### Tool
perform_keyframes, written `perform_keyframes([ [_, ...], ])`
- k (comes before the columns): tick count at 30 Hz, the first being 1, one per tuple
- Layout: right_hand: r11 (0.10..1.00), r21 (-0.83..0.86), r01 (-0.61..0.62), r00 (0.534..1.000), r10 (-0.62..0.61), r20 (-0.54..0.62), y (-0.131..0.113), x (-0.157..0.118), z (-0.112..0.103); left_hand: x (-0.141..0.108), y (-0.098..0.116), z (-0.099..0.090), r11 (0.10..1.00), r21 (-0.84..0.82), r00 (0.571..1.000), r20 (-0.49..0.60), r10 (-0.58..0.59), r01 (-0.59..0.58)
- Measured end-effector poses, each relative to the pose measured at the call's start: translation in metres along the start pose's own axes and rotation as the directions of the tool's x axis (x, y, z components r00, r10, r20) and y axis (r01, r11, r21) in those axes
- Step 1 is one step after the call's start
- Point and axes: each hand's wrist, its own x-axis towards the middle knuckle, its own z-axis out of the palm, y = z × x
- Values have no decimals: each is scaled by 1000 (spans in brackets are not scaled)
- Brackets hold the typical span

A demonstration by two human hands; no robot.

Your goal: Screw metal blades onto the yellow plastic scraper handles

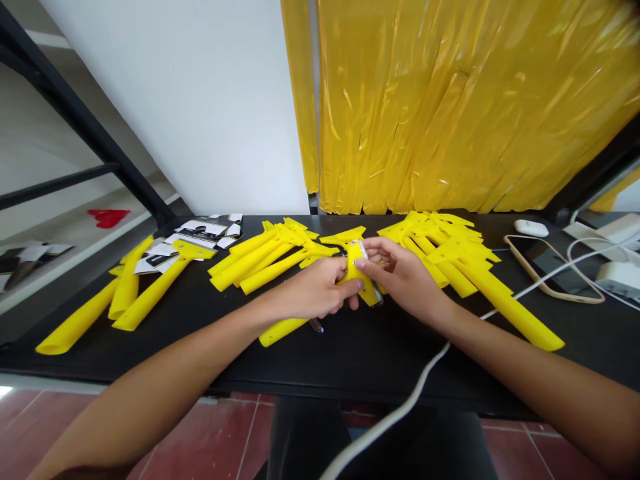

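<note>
- Grip noted: yellow plastic scraper clasped at centre of frame, just above mid-table, by the left hand and pinched from the other side by the right hand; neither hand released.
- Pale, metal-looking strip seen at the top of the held piece; exact fit hidden by fingers.
- Risk judged: cut or pinch to the fingers, if the strip had an exposed edge and the grip slipped.
- Risk judged: knock to the pen, lying just beside a yellow handle below the left hand, from any drop of the wrist.
- Risk judged: slide of the loosely overlapped yellow scrapers right of the hands, if nudged by the right forearm; same for the scrapers left of the hands.
- Risk judged: snag on the white cable, hanging over the front of the black table near the right forearm.
- Containers: none open in view. Closed white earbud case at upper right, contents hidden; phone in a gold-rimmed case beside it. Printed cards stacked at upper left of the table, loose.
</note>
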Motion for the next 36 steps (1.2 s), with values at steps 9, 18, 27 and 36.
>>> perform_keyframes([
  [9, 992, -26, -120, 989, 122, 84, -8, 2, -5, 5, -8, -17, 998, -8, 991, -123, 56, -57],
  [18, 934, 242, -262, 962, 274, -14, -14, 6, -5, 4, -19, 9, 629, 765, 842, -245, 480, -136],
  [27, 975, 145, -170, 985, 163, 58, -12, 5, -7, 4, -22, -5, 610, 792, 831, -335, 443, -6],
  [36, 710, -456, 537, 785, -223, 578, -28, -4, -1, 5, -4, -43, 970, 243, 783, -606, 137, 19],
])
